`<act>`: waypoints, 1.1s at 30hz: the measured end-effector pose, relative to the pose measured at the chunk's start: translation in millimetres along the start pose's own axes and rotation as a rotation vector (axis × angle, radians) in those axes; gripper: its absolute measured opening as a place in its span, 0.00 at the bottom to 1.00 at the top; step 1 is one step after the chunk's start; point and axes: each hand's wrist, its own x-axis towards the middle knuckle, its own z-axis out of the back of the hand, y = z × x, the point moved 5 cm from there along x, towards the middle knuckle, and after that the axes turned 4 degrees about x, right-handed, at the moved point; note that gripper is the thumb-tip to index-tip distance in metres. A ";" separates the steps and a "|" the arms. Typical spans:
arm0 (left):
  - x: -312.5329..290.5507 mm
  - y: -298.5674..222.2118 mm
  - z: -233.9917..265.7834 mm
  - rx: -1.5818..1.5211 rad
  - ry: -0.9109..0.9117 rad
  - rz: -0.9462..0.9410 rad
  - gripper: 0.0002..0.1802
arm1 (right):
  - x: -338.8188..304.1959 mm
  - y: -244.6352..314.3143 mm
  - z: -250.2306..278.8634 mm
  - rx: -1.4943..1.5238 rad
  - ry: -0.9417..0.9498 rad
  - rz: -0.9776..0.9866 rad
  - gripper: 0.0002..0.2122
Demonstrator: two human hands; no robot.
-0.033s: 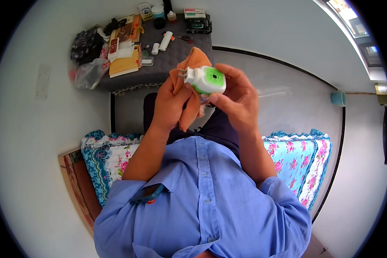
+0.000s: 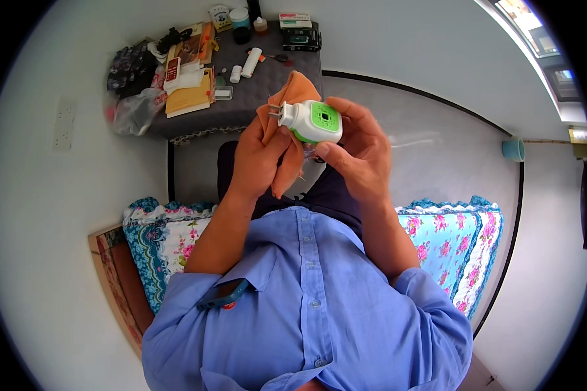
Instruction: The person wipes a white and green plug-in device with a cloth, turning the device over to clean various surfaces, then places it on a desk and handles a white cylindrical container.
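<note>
The left hand (image 2: 255, 155) clasps the cloth (image 2: 296, 88) beside the plug (image 2: 314, 122) while the right hand (image 2: 366, 148) grasps its body, seemingly mid-wipe, and further wiping calls for turning it.

- Your white plug-in device (image 2: 312, 122) is rounded, with a green face bearing a small dark square; it is held between your left hand (image 2: 254, 159) and right hand (image 2: 365, 151), prongs bare and pointing left.
- Your orange cloth (image 2: 296, 89) is bunched in your left hand, partly behind the device.
</note>
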 end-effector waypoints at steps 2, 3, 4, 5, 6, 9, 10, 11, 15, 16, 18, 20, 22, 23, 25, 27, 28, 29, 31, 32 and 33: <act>-3.4 -6.5 -4.2 0.168 -0.023 -0.031 0.18 | 0.3 2.1 -2.6 -0.087 -0.005 0.064 0.28; -5.9 -10.6 -7.3 0.335 -0.049 -0.060 0.18 | 1.7 3.2 -0.1 -0.077 -0.059 0.097 0.29; -9.0 -10.0 -10.6 0.333 -0.041 -0.064 0.18 | 2.8 4.8 2.7 -0.067 -0.113 0.130 0.29; -12.9 -9.7 -12.6 0.364 -0.046 -0.069 0.18 | 3.7 7.1 4.9 -0.055 -0.164 0.163 0.29; -13.8 -9.0 -13.8 0.395 -0.049 -0.073 0.18 | 4.3 9.6 4.2 -0.058 -0.164 0.170 0.29; -10.2 -0.6 -11.5 0.063 -0.074 -0.103 0.18 | 1.2 11.7 1.0 0.003 -0.115 0.106 0.30; -8.7 -0.6 -10.4 0.062 -0.071 -0.104 0.18 | -1.3 9.0 -2.2 -0.032 -0.028 0.084 0.30; -6.8 -7.1 -11.2 -0.035 -0.082 -0.110 0.17 | -3.4 6.2 -5.3 -0.066 0.059 0.059 0.31; -6.0 -9.2 -8.6 -0.040 -0.060 -0.087 0.16 | -5.9 9.5 -9.7 -0.048 0.042 0.185 0.33; -7.2 -8.0 -11.6 -0.040 -0.057 -0.085 0.16 | -4.4 9.8 -4.6 0.056 -0.038 0.181 0.32; -14.7 -7.1 -19.9 0.187 -0.068 -0.131 0.14 | 1.7 14.0 5.0 0.029 -0.141 0.232 0.31; -21.8 -4.8 -23.1 0.285 -0.056 -0.101 0.14 | 3.3 18.9 8.2 0.042 -0.181 0.225 0.30; -22.6 -7.8 -19.0 0.391 -0.079 -0.175 0.15 | 2.3 18.1 6.9 0.025 -0.169 0.188 0.30; -22.8 -11.5 -19.9 0.493 -0.092 -0.247 0.16 | -0.1 17.2 6.7 0.023 -0.172 0.187 0.30; -19.0 -14.3 -19.7 0.383 -0.104 -0.208 0.16 | -6.1 13.2 0.6 -0.041 -0.100 0.220 0.30; -15.7 -17.7 -21.4 0.279 -0.122 -0.171 0.17 | -10.4 10.4 -4.6 -0.064 -0.076 0.215 0.31; -14.2 -18.8 -25.4 0.148 -0.133 -0.187 0.17 | -10.7 11.5 -7.7 -0.063 -0.081 0.234 0.31; -13.9 -18.6 -25.9 0.018 -0.143 -0.201 0.17 | -11.0 11.9 -9.6 -0.062 -0.087 0.253 0.31; -18.6 -7.6 -19.8 0.034 -0.111 -0.111 0.18 | -8.3 9.6 -6.0 -0.051 -0.082 0.203 0.31; -21.0 -0.8 -18.8 0.049 -0.079 -0.024 0.18 | -5.9 8.6 -3.8 -0.042 -0.075 0.154 0.31; -23.6 0.7 -18.6 0.049 -0.078 -0.022 0.18 | -4.6 10.4 -2.1 -0.041 -0.077 0.154 0.31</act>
